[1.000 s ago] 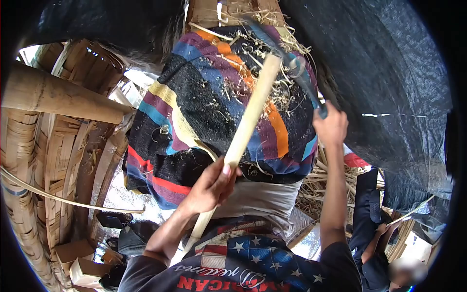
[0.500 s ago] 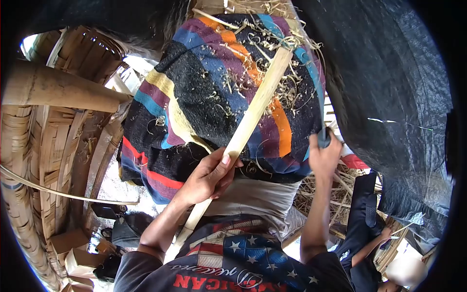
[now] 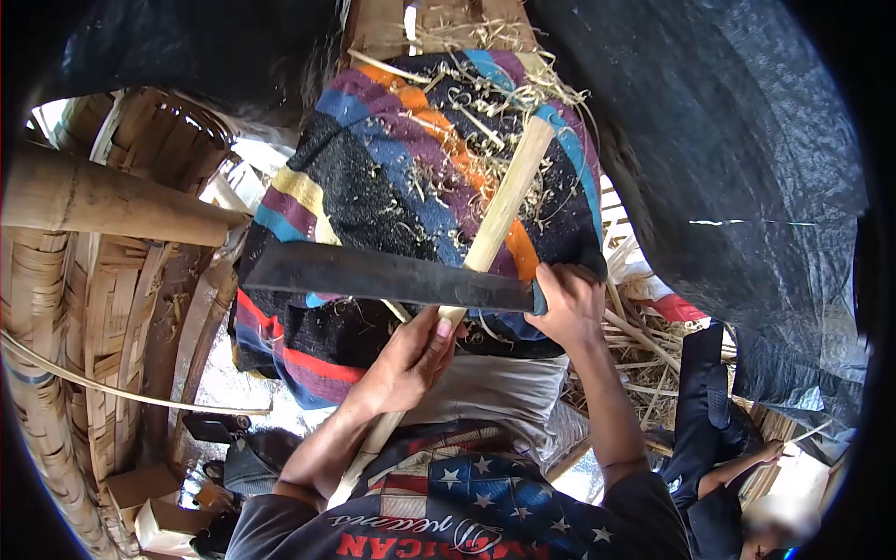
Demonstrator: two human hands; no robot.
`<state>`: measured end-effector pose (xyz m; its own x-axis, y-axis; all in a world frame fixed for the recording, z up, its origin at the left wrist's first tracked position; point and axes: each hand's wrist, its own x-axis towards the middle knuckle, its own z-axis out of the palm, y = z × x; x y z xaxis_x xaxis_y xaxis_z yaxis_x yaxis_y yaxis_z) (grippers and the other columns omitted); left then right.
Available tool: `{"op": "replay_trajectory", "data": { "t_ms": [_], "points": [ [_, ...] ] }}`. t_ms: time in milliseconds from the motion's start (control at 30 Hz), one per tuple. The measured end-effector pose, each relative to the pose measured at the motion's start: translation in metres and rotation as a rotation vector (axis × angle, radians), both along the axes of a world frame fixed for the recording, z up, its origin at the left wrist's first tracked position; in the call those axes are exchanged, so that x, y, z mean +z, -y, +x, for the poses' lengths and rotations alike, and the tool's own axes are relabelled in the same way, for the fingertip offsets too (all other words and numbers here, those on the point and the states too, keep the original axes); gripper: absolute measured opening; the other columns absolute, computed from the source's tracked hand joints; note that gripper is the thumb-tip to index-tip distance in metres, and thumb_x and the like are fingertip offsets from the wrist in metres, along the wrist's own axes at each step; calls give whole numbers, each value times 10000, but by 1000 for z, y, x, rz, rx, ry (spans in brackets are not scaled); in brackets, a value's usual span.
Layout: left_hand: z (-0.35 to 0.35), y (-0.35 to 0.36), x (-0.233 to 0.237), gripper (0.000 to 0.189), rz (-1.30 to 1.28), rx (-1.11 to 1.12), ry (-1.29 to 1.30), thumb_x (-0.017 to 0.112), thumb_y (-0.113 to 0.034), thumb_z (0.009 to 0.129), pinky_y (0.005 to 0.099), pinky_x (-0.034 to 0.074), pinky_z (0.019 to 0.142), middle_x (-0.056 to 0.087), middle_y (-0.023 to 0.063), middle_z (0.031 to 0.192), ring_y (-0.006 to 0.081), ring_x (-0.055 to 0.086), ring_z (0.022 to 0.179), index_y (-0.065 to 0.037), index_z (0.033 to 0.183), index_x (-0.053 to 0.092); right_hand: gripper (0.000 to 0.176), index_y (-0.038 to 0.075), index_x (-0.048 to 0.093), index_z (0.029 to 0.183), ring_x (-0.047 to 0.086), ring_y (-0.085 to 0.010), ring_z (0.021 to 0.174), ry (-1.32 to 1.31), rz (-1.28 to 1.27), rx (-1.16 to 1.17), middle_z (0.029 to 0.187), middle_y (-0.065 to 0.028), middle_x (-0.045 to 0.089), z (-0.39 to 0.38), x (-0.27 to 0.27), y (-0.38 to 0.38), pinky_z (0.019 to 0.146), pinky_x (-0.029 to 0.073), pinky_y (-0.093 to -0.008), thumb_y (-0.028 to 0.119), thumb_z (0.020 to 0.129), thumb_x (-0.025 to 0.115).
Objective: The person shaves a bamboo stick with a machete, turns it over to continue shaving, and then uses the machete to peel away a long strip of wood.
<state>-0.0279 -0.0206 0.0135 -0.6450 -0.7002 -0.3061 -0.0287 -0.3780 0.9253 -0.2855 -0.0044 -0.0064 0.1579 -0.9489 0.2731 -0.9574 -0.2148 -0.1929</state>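
My left hand (image 3: pixel 411 357) is wrapped round a pale split-bamboo strip (image 3: pixel 511 194), which slants from beside my body up across my lap. In my right hand (image 3: pixel 571 303) is the handle of a machete (image 3: pixel 373 273). Its long dark blade lies crosswise over the strip, just above my left fingers, with the tip pointing left. Under both is a striped cloth (image 3: pixel 373 201) covering my lap, littered with curled bamboo shavings (image 3: pixel 551 177), thickest round the strip's far end.
A thick bamboo pole (image 3: pixel 121 196) and woven bamboo panels stand at left, with a thin bent strip (image 3: pixel 131 381) below. Dark plastic sheeting (image 3: pixel 728 168) hangs at right. Another person (image 3: pixel 719 457) sits lower right, near scattered bamboo scraps (image 3: pixel 644 364). Cardboard boxes (image 3: pixel 161 525) lie lower left.
The machete has swung from pointing away along the strip's right side to lying across it, blade leftward. My right hand has moved left and slightly down; my left hand keeps its grip.
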Motion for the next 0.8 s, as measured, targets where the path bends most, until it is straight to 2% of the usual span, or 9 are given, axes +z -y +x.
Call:
{"op": "replay_trajectory", "data": {
  "t_ms": [200,233,367,467,600,667,700,767,800],
  "points": [
    [-3,4,4,390,-36,0,0,356,-383,1079,222,264,436,408,-46,655,26,326,499,-19,1103,494,570,121,575,870,631,-267,678,-49,-120,37,714,-58,587,-12,0,15,625,510,-404,227,412,898],
    [-1,2,3,377,3,6,36,361,-381,1078,215,260,436,413,-49,665,21,323,503,-30,1108,494,532,109,562,861,645,-288,687,-47,-97,8,752,-72,614,-14,-1,16,654,524,-417,242,458,882],
    [20,-6,4,352,127,50,-40,379,-380,1075,214,261,439,400,-54,671,29,293,504,-49,1104,496,257,84,673,934,670,-411,769,67,57,-625,781,-197,685,-49,11,40,712,530,-498,230,730,729],
    [28,-12,4,357,258,27,-86,368,-373,1077,210,269,433,413,-49,665,31,307,487,-45,1106,507,247,82,695,990,645,-462,900,3,118,-832,894,-238,688,-70,30,52,779,514,-531,232,794,689],
    [24,0,1,354,155,81,-45,339,-346,1085,210,283,418,404,-54,616,32,332,451,-30,1081,500,236,45,685,959,638,-432,849,23,-38,-776,865,-216,687,-72,17,33,875,475,-499,227,810,669],
    [22,2,-2,353,168,68,-62,338,-334,1087,210,285,422,413,-52,625,27,334,459,-24,1079,507,189,49,676,898,653,-429,811,121,72,-638,779,-191,684,-59,12,18,777,500,-505,211,799,672],
    [19,2,-3,348,152,68,-45,339,-326,1088,210,285,428,412,-52,625,24,334,466,-22,1077,509,175,52,653,869,636,-402,720,120,-12,-567,721,-171,662,-49,8,10,704,494,-483,197,780,691],
    [12,1,1,343,114,54,-19,338,-316,1090,209,285,436,405,-53,623,21,333,478,-20,1075,511,203,67,634,841,632,-358,674,315,-3,-448,709,-137,660,-31,7,-1,638,488,-462,191,717,737],
    [10,2,4,337,75,45,1,337,-305,1091,208,285,445,399,-55,621,18,332,489,-18,1073,513,196,68,624,819,621,-364,668,244,-16,-375,693,-128,638,-19,13,-5,638,484,-463,172,690,728]
  ]
}}
